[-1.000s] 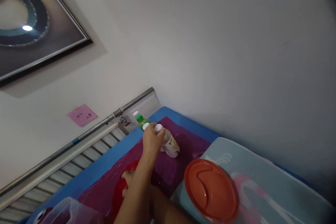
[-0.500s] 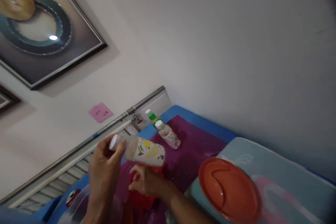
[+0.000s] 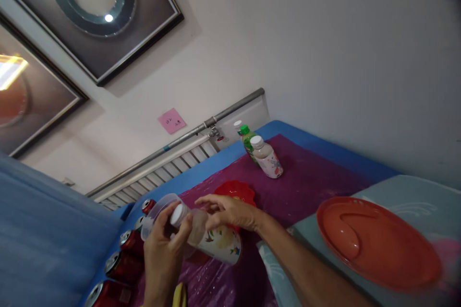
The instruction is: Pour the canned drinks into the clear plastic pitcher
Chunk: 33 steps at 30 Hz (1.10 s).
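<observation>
My left hand [image 3: 163, 242] is closed around the white cap and neck of a clear plastic bottle [image 3: 221, 244], its pale label printed with yellow and green. The bottle lies tilted in the air, its base pointing to the right and down. My right hand [image 3: 230, 212] reaches over the bottle near its shoulder, fingers apart and slightly curved; whether it touches the bottle I cannot tell. Behind that hand is a red scalloped bowl [image 3: 236, 189], partly covered. A clear plastic tub [image 3: 162, 208] sits behind my left hand.
A white-capped bottle [image 3: 268, 160] and a green-capped bottle [image 3: 248, 141] stand at the back, another white cap behind them. Several red cans [image 3: 122, 266] line the left. An orange oval tray [image 3: 378, 244] rests at right. Something yellow [image 3: 179, 295] lies at the near edge.
The view has shifted left and down, bringing the cans into sight. My right hand has risen from the red bowl to above the bottle. My left hand keeps its grip on the bottle.
</observation>
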### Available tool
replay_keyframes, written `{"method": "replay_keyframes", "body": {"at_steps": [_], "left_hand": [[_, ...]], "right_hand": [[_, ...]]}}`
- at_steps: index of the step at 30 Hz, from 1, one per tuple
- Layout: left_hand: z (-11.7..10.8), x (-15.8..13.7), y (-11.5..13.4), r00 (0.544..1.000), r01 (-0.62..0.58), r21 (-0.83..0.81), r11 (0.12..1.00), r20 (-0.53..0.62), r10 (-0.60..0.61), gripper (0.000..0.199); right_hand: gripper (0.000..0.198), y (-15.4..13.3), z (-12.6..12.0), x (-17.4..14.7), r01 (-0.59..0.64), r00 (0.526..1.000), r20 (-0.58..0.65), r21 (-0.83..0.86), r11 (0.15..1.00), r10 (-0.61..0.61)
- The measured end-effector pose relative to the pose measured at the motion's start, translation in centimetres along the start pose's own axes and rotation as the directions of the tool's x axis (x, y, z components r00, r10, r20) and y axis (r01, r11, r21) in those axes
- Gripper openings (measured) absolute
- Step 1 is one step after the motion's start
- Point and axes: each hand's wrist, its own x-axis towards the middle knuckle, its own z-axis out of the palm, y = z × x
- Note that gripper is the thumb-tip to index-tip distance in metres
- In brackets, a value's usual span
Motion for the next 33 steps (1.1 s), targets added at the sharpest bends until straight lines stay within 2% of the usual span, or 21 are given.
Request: {"method": "replay_keyframes", "body": {"at_steps": [2, 3, 6, 9, 12, 14, 15, 19, 21, 24, 26, 31, 33], "left_hand": [[0.5, -0.2, -0.4, 1.000, 0.016, -0.004, 1.000, 0.024, -0.016, 0.069], [0.7, -0.3, -0.5, 0.999, 0.031, -0.020, 0.999, 0.033, -0.030, 0.070], [1.1, -0.7, -0.7, 0.999, 0.016, -0.137, 0.990, 0.032, -0.011, 0.078], [1.2, -1.3, -1.2, 0.997, 0.023, -0.258, 0.966, 0.078, -0.003, 0.091], [1.6, -2.5, -1.9, 0.964, 0.158, -0.374, 0.914, 0.260, -0.060, 0.096], [2.2, -3.4, -2.3, 0.919, 0.236, -0.436, 0.869, 0.390, -0.054, 0.087], [2.5, -3.8, -2.5, 0.912, 0.248, -0.450, 0.858, 0.408, -0.049, 0.081], [3.6, -5.1, -2.7, 0.955, 0.224, -0.472, 0.853, 0.280, -0.096, 0.066], [3.7, -5.4, -2.8, 0.960, 0.227, -0.487, 0.843, 0.259, -0.108, 0.062], [3.2, -5.7, -3.4, 0.947, 0.251, -0.456, 0.853, 0.298, -0.120, 0.063], [2.8, -6.0, -4.3, 0.933, 0.261, -0.412, 0.873, 0.339, -0.119, 0.064], [2.0, -6.7, -6.4, 0.903, 0.253, -0.349, 0.902, 0.421, -0.090, 0.063], [1.7, -6.9, -6.9, 0.902, 0.246, -0.325, 0.913, 0.422, -0.092, 0.064]], "right_hand": [[0.078, -0.1, 0.5, -0.3, -0.026, 0.996, 0.090, 0.022, 0.999, 0.024], [0.081, -0.1, 0.6, -0.3, -0.041, 0.994, 0.100, 0.029, 0.999, 0.038], [0.079, 0.0, 0.4, -0.1, -0.042, 0.998, 0.047, 0.072, 0.997, 0.039], [0.073, -0.4, 0.0, -0.1, 0.012, 1.000, 0.010, 0.162, 0.987, -0.013], [0.070, -1.1, 0.1, -0.3, 0.092, 0.996, -0.036, 0.219, 0.971, -0.086], [0.070, -1.5, 0.5, -0.6, 0.131, 0.991, -0.063, 0.235, 0.963, -0.119], [0.069, -1.7, 0.8, -0.7, 0.143, 0.989, -0.069, 0.242, 0.960, -0.131], [0.066, -2.1, 1.5, -0.9, 0.176, 0.984, -0.064, 0.244, 0.954, -0.166], [0.069, -2.1, 1.5, -0.9, 0.193, 0.981, -0.076, 0.226, 0.955, -0.180], [0.075, -2.0, 1.0, -0.7, 0.274, 0.955, -0.173, 0.206, 0.939, -0.241], [0.071, -1.8, 0.8, -0.6, 0.325, 0.936, -0.212, 0.208, 0.923, -0.282], [0.041, -1.1, 1.4, -0.2, 0.286, 0.957, -0.127, 0.274, 0.918, -0.260], [0.032, -1.0, 1.5, 0.0, 0.283, 0.957, -0.153, 0.298, 0.912, -0.247]]}}
